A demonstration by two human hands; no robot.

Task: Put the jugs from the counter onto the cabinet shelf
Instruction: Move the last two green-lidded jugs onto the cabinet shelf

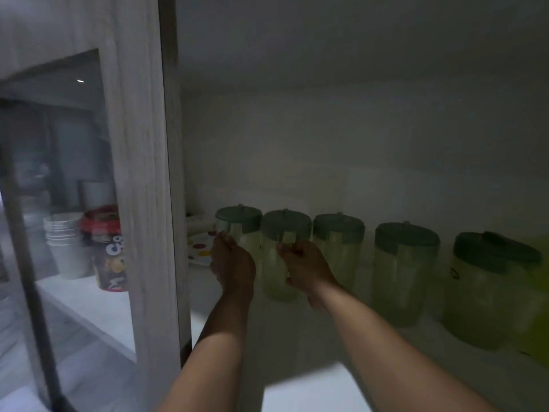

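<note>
Several pale translucent jugs with dark green lids stand in a row on the white cabinet shelf (pixel 312 337). My left hand (pixel 233 267) is closed around the leftmost jug (pixel 240 226). My right hand (pixel 307 267) grips the second jug (pixel 285 230) beside it. Both jugs are upright and appear to rest on the shelf. A third jug (pixel 338 242), a fourth jug (pixel 404 269) and a fifth jug (pixel 487 286) stand free to the right. My hands hide the lower fronts of the two held jugs.
A wooden door frame (pixel 142 179) with a glass pane stands at left. Behind the glass are stacked white cups (pixel 66 245) and a red-lidded tin (pixel 107 248). A spotted plate (pixel 200 248) lies left of the jugs. A yellow-green item (pixel 537 307) sits at far right.
</note>
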